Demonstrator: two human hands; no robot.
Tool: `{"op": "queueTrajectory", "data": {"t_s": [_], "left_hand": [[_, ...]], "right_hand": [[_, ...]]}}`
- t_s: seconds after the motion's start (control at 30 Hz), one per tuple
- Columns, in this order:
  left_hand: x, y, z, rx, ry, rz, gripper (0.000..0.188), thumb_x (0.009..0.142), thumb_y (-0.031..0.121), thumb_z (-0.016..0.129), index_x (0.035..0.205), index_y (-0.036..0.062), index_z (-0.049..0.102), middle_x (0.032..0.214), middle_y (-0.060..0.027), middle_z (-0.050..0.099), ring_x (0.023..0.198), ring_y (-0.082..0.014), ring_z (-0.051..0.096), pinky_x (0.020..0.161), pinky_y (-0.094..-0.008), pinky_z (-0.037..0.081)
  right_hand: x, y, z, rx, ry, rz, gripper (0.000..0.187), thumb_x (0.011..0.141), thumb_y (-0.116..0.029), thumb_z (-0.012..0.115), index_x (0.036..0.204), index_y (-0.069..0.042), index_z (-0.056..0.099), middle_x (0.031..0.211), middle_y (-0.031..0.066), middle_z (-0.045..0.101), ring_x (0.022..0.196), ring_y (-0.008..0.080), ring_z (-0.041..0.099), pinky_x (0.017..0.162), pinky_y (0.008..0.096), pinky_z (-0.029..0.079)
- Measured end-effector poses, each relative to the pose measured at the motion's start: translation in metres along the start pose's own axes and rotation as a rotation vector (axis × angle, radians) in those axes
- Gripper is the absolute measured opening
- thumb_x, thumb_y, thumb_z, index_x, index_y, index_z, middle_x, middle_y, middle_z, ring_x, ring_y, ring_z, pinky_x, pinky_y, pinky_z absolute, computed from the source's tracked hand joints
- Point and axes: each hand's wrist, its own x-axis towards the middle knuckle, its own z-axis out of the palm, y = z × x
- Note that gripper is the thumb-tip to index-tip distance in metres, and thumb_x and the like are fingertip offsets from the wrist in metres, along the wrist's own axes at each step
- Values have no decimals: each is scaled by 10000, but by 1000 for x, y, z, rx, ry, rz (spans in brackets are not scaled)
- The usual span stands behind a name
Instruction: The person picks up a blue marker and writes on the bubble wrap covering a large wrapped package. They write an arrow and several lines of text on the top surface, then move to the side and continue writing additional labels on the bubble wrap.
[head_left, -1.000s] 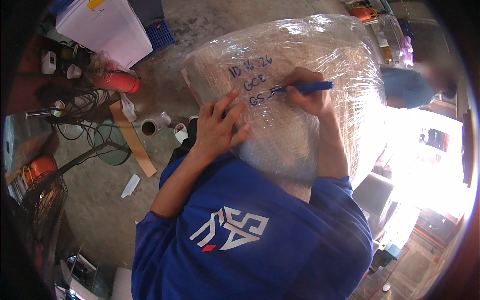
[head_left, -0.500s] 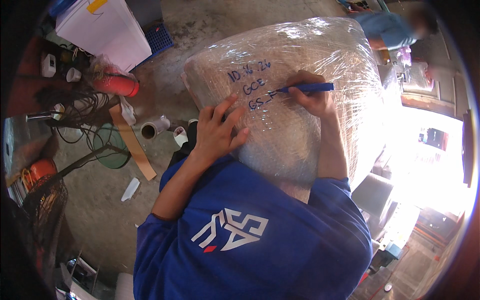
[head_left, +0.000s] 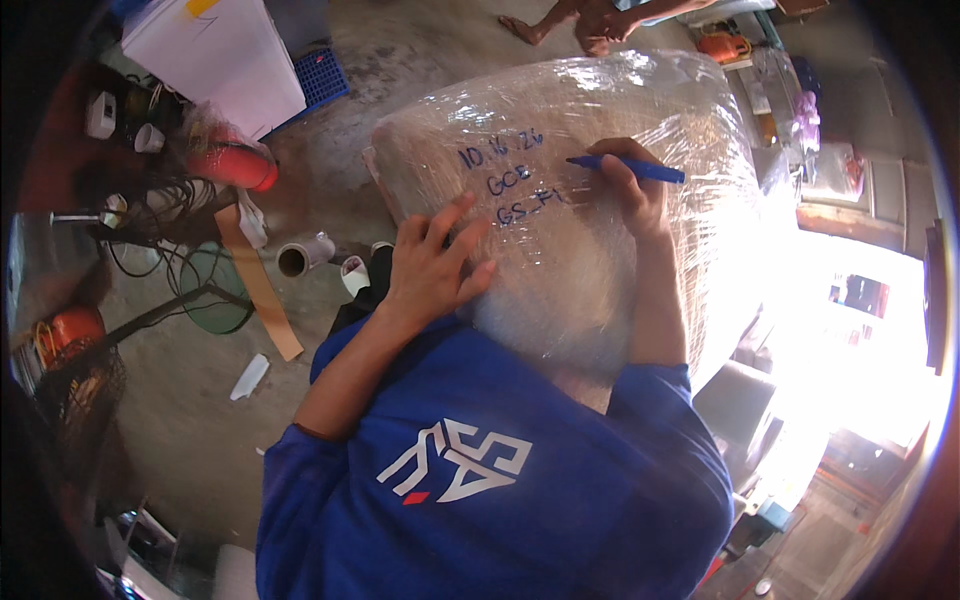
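A large bundle (head_left: 560,270) wrapped in clear stretch film stands in front of me, brownish beneath the film. Dark blue handwriting (head_left: 508,180) in several short lines marks its upper left side. My right hand (head_left: 636,190) grips a blue marker pen (head_left: 640,169) whose tip points left, just right of the writing; whether the tip touches the film I cannot tell. Spread flat on the film below and left of the writing, my left hand (head_left: 437,262) has its fingers apart and holds nothing.
Left on the floor lie a cardboard tube (head_left: 305,256), a brown strip (head_left: 258,285), a white scrap (head_left: 250,377) and tangled black cables (head_left: 150,215). A red cylinder (head_left: 230,165) and a white box (head_left: 215,65) stand farther back. Another person's hand (head_left: 600,25) shows beyond the bundle.
The marker has moved right and slightly up, off the last line, which has gained a stroke. My left hand stays put. The other person has shifted from the far right toward the top middle.
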Motion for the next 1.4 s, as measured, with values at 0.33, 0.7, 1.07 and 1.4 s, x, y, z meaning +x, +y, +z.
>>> {"op": "queueTrajectory", "data": {"t_s": [0.33,0.7,1.07,1.4], "left_hand": [[-6,31,-12,-71,-47,166,473,846,242,752,1296,114,683,1340,5,648,861,-167,574,766,-318,470],[-18,18,3,-48,-37,245,443,857,274,748,1270,120,698,1372,23,633,872,-156,549,778,-304,474],[-24,14,9,-152,82,200,392,778,249,819,1144,129,748,1324,34,661,898,-154,551,802,-300,482],[-24,13,12,-208,102,173,358,766,268,837,1077,123,736,1235,18,671,920,-174,563,825,-312,486]], "right_hand": [[-12,-49,12,-125,27,-73,293,995,-204,668,1157,39,681,835,101,709,735,134,657,651,267,512],[-45,-19,34,-348,-219,-313,220,819,-64,755,1020,18,718,878,127,691,748,195,645,652,324,495],[-49,-27,46,-273,-340,-435,212,799,-78,764,975,33,723,798,132,675,680,208,639,601,329,478],[-54,-27,52,-230,-272,-342,182,831,-77,766,968,35,723,802,115,674,687,185,644,587,317,475]]}}
